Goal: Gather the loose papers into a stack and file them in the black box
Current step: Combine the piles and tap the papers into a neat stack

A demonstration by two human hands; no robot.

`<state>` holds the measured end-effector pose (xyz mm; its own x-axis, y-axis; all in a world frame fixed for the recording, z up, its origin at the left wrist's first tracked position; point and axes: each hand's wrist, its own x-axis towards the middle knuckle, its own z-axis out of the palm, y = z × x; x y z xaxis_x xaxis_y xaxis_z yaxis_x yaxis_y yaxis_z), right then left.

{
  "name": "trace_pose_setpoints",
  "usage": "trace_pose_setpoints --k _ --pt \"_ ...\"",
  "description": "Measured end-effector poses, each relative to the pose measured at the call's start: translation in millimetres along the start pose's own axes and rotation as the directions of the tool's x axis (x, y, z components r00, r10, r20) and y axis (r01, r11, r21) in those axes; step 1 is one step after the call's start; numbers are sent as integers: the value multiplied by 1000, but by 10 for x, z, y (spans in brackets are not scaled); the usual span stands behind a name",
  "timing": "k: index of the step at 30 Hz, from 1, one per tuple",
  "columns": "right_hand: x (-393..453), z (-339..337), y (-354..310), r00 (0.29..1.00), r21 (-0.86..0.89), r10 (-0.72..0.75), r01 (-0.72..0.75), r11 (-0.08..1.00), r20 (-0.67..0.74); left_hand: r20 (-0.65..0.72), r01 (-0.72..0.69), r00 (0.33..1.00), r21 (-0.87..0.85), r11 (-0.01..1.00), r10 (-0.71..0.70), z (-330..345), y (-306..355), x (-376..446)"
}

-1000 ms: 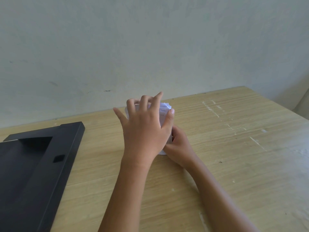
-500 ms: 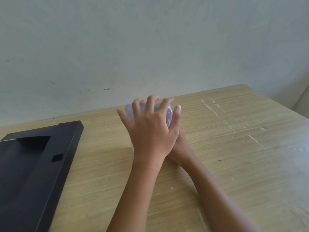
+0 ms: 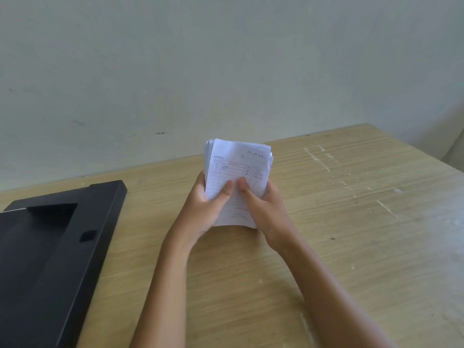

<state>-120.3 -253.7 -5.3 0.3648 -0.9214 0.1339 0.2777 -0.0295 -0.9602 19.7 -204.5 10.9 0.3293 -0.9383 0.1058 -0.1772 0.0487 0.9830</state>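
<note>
A stack of white papers [image 3: 238,162], its top sheet a ruled form with handwriting, stands upright over the middle of the wooden table [image 3: 351,234]. My left hand [image 3: 204,209] grips its left edge with the thumb on the front sheet. My right hand [image 3: 263,209] grips the right edge, thumb also on the front. The black box [image 3: 105,222] lies open on the table to the left, about a hand's width from my left arm; its inside looks dark and I see no papers in it.
A pale wall runs along the table's far edge. The table's right corner shows at the far right, with white scuff marks on the wood to the right of my hands.
My left hand was lying over the papers, pressing them down on the table. Now both hands hold the stack upright by its sides, with the front sheet facing me.
</note>
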Motion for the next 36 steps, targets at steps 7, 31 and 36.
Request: trace_pose_setpoints --k 7,31,36 --pt "42 -21 -21 997 -22 -22 20 1000 -72 11 32 999 -104 994 -31 -28 -41 19" --pt "69 -65 -70 981 128 -40 65 990 -189 -147 -55 989 -421 905 -8 109 -151 61" --pt "129 -418 -249 996 -35 -90 90 995 6 -139 -259 941 295 920 310 -374 80 44"
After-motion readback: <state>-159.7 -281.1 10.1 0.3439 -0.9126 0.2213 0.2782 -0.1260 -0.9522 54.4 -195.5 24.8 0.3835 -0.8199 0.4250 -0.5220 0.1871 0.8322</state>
